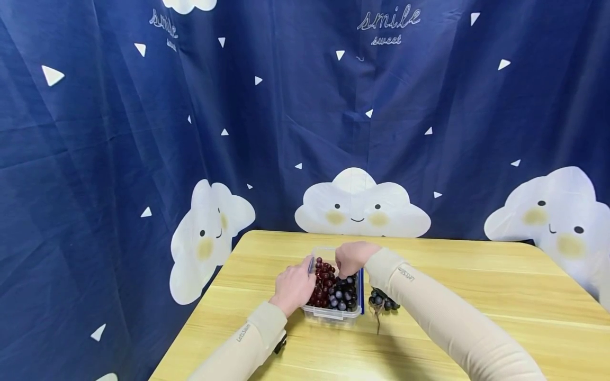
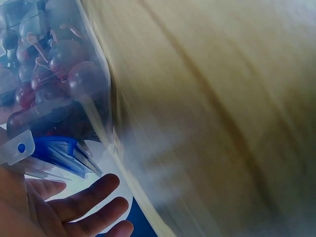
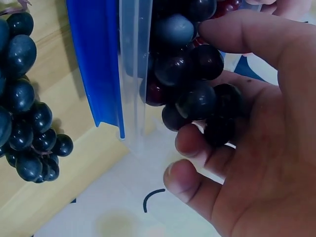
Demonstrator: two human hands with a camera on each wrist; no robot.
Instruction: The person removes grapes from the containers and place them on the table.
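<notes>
A clear plastic box (image 1: 330, 314) with blue side latches holds dark red grapes (image 1: 322, 283) on its left and blue-black grapes (image 1: 341, 300) on its right. My right hand (image 1: 353, 257) reaches into the box's far right part. In the right wrist view, its thumb and fingers curl round a bunch of blue-black grapes (image 3: 195, 101) beside the wall. My left hand (image 1: 294, 286) is at the box's left side; the left wrist view shows its fingers (image 2: 94, 197) spread and loosely extended by a blue latch (image 2: 61, 150).
Another bunch of dark grapes (image 1: 384, 301) with a stem lies on the wooden table (image 1: 457, 270), right of the box and under my right forearm. A blue latch flap (image 3: 91, 59) hangs outward on that side. Behind the table hangs a navy curtain (image 1: 305, 121) with clouds.
</notes>
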